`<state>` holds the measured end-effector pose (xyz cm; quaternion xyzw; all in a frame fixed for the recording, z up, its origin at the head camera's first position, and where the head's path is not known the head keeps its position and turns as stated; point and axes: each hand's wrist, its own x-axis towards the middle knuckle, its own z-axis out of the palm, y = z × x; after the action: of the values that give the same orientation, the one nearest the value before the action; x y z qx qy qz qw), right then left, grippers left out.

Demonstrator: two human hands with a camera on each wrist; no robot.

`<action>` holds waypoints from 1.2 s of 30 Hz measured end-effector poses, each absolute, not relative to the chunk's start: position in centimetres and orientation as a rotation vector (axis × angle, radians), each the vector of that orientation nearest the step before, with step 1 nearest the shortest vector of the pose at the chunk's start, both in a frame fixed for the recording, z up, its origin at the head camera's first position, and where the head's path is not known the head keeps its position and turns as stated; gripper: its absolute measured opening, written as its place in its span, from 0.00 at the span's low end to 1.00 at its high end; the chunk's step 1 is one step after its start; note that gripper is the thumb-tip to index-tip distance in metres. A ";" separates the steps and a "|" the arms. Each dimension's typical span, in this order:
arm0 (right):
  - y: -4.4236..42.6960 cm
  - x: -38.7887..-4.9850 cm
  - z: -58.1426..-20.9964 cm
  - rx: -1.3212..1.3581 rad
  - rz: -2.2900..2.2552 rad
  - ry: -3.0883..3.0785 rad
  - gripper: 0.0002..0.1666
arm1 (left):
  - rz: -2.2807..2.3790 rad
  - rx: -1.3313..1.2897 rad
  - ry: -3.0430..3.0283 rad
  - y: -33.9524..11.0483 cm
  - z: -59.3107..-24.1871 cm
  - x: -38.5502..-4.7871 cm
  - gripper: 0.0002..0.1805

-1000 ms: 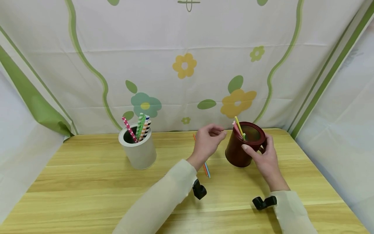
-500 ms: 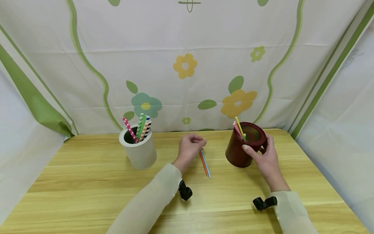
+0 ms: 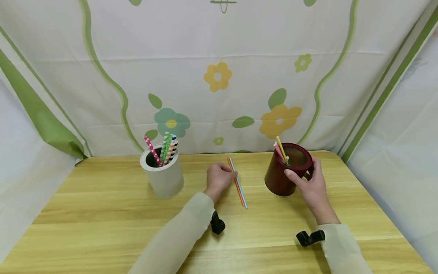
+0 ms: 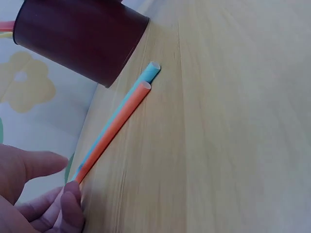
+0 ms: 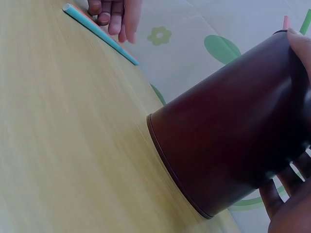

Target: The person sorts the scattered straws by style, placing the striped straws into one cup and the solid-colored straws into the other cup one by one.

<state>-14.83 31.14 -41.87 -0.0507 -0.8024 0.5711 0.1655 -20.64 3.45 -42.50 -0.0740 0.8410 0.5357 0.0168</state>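
Note:
An orange straw (image 3: 238,189) and a blue straw (image 3: 242,193) lie side by side on the table. My left hand (image 3: 220,179) is over their upper part, fingertips close to the orange straw. In the left wrist view its thumb (image 4: 41,163) is apart from the fingers and nothing is pinched between them. My right hand (image 3: 309,190) grips the dark red mug (image 3: 278,177) at its handle side, the thumb near the rim. The mug stands upright, and pink, yellow and green straws (image 3: 280,149) stick out of it.
At the left stands a white can (image 3: 164,180) with several patterned paper straws (image 3: 167,149) in it. The wooden table (image 3: 102,220) ends at the back against a hanging flowered cloth (image 3: 184,76).
My left hand has moved left and down from beside the mug to the two straws, uncovering their upper ends. The right hand has stayed on the mug.

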 end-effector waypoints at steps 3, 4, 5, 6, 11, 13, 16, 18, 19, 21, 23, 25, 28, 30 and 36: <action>31.3 -14.8 -41.9 -0.152 1.630 -2.289 0.41 | 1.594 -0.257 2.646 3.9 -42.8 -21.0 0.10; 31.3 -14.8 -41.9 -0.151 1.633 -2.289 0.41 | 1.577 -0.272 2.648 4.0 -42.9 -21.1 0.10; 31.3 -14.8 -41.9 -0.147 1.639 -2.287 0.41 | 1.564 -0.285 2.649 4.1 -42.9 -21.2 0.10; 31.3 -14.8 -41.9 -0.142 1.645 -2.286 0.41 | 1.548 -0.297 2.651 4.1 -42.9 -21.2 0.10; 31.3 -14.9 -41.8 -0.136 1.641 -2.283 0.41 | 1.505 -0.316 2.636 4.3 -42.5 -21.1 0.10; 31.3 -14.8 -41.8 -0.140 1.634 -2.283 0.42 | 1.490 -0.311 2.632 4.4 -42.2 -21.0 0.10; 31.4 -14.8 -41.8 -0.145 1.636 -2.284 0.42 | 1.464 -0.311 2.632 4.5 -42.1 -21.0 0.10; 31.4 -14.8 -41.8 -0.145 1.641 -2.284 0.42 | 1.451 -0.319 2.628 4.5 -42.1 -21.1 0.10; 31.4 -14.8 -41.8 -0.144 1.645 -2.283 0.42 | 1.445 -0.320 2.630 4.6 -42.1 -21.1 0.10; 31.5 -14.8 -41.8 -0.144 1.644 -2.285 0.42 | 1.441 -0.324 2.628 4.6 -42.2 -21.3 0.10; 31.4 -14.8 -41.9 -0.143 1.645 -2.284 0.42 | 1.439 -0.323 2.629 4.6 -42.3 -21.4 0.10; 31.4 -14.8 -41.9 -0.140 1.645 -2.283 0.42 | 1.441 -0.319 2.629 4.6 -42.4 -21.4 0.09; 31.4 -14.8 -41.9 -0.137 1.649 -2.281 0.42 | 1.441 -0.317 2.628 4.5 -42.4 -21.3 0.10; 31.3 -14.8 -41.9 -0.135 1.650 -2.284 0.42 | 1.443 -0.317 2.637 4.5 -42.4 -21.2 0.12; 31.2 -14.9 -41.9 -0.139 1.647 -2.283 0.42 | 1.434 -0.303 2.679 4.6 -42.5 -21.0 0.22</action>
<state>-14.89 31.17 -41.95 -0.0486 -0.7994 0.5768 0.1607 -21.04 4.56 -42.54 -0.0991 0.8764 0.4692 0.0438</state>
